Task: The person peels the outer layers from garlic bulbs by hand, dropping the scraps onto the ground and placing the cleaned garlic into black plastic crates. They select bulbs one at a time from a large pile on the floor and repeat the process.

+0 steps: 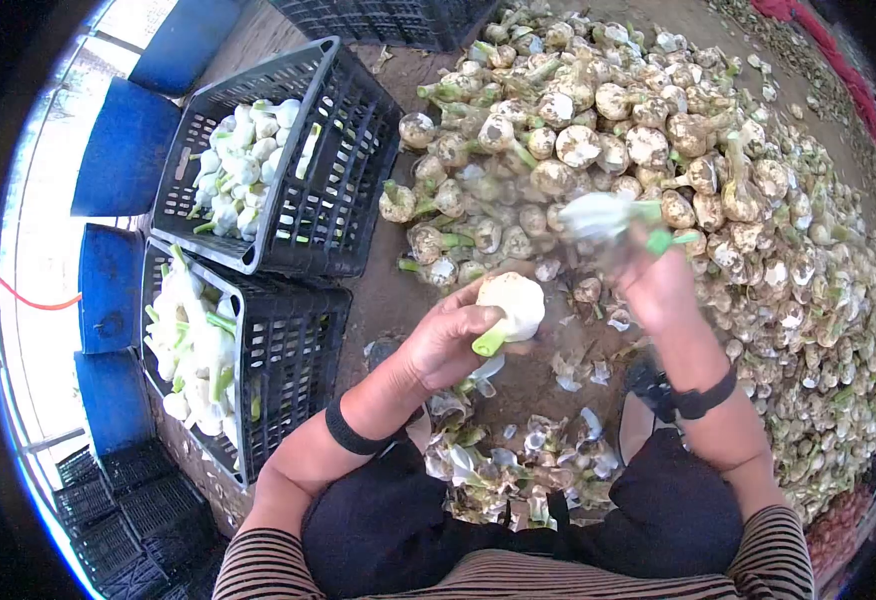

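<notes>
My left hand (450,338) is closed around a clean white garlic bulb (514,305), whose short cut green stem points toward me. To its right, my right hand (655,272) is raised in front of the garlic heap and smeared by motion. From its fingers sticks a blurred white-and-green piece (595,217), with a brighter green bit at the fingertips; I cannot tell exactly what this is. Dirt-covered garlic bulbs (648,146) with stems lie heaped beyond both hands. Below the hands, peeled-off garlic skins (518,465) litter the ground between my feet.
On the left, two black plastic crates (383,215) (293,335) hold white garlic bulbs, some with green stems. Another dark crate (388,22) stands at the top. Blue barrels (126,148) line the left side, above stacked black crates (143,520). The heap spreads far to the right.
</notes>
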A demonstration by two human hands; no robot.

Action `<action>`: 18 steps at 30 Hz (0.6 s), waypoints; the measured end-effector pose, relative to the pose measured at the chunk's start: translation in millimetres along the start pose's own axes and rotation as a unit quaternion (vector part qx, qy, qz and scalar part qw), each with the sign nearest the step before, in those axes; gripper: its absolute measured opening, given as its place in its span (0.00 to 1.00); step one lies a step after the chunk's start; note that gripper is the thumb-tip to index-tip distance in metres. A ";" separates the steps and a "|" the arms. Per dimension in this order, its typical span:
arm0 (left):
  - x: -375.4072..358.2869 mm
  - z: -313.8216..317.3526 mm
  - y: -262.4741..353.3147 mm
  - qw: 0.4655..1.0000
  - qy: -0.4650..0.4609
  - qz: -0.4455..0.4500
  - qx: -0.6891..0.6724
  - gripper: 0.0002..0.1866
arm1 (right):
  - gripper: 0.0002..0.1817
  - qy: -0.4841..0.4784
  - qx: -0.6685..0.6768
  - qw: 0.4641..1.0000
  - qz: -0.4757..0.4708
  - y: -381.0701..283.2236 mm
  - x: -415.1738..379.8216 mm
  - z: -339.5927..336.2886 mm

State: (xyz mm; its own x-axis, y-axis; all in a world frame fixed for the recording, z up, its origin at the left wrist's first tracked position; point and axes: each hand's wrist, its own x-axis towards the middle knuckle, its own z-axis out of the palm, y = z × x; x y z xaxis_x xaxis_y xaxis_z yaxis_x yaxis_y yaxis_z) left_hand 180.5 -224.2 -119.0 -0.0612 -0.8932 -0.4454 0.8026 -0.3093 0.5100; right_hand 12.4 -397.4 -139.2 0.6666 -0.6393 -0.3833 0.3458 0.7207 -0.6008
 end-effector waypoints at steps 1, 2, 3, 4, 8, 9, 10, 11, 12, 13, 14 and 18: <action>-1.3 -3.9 -0.9 1.000 -0.014 0.017 0.000 0.35 | 0.16 0.067 -0.016 0.997 -0.037 -3.8 6.7 -12.4; -1.5 -10.5 -2.6 1.000 -0.001 0.012 -0.013 0.34 | 0.18 -0.051 -0.244 0.966 -0.071 -1.7 4.1 -10.4; -1.0 -17.6 -3.8 1.000 0.012 0.007 -0.024 0.33 | 0.20 -0.165 -0.456 0.868 -0.102 2.3 -1.4 -7.1; -1.6 -21.8 -3.9 0.999 0.025 0.002 -0.036 0.33 | 0.23 -0.268 -0.637 0.711 -0.127 6.6 -8.8 -5.0; -3.6 -15.2 -5.7 0.996 0.084 0.027 0.002 0.31 | 0.20 -0.287 -0.747 0.599 0.034 16.0 -35.1 33.1; -4.0 -12.7 -8.5 0.994 0.101 0.031 0.026 0.31 | 0.18 -0.229 -0.704 0.671 -0.049 18.4 -36.3 40.6; -3.7 -9.3 -11.6 0.991 0.117 0.035 0.051 0.31 | 0.16 -0.167 -0.649 0.730 -0.132 20.1 -36.5 47.2; -3.3 -6.3 -13.6 0.987 0.132 0.041 0.076 0.31 | 0.14 -0.102 -0.584 0.777 -0.214 21.2 -36.2 51.9; -3.9 -4.0 -14.8 0.989 0.130 0.030 0.065 0.30 | 0.12 -0.113 -0.592 0.758 -0.252 24.4 -35.2 53.9; -4.6 -2.2 -15.8 0.990 0.128 0.020 0.054 0.30 | 0.10 -0.124 -0.598 0.737 -0.289 29.4 -33.3 53.8; -4.6 -1.6 -15.9 0.991 0.127 0.010 0.042 0.30 | 0.09 -0.136 -0.603 0.715 -0.325 33.1 -31.3 52.4; -5.3 -2.5 -15.5 0.995 0.074 0.036 0.052 0.30 | 0.08 -0.151 -0.651 0.666 -0.332 36.5 -29.3 46.5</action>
State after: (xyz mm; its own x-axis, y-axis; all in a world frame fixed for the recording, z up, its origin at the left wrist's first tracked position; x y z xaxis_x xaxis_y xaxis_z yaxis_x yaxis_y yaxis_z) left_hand 169.8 -213.8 -126.4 0.0883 -0.8585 -0.5052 0.7351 -0.2861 0.6147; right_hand 36.2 -339.8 -117.3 0.8223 -0.4772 0.3099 -0.1041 -0.6616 -0.7426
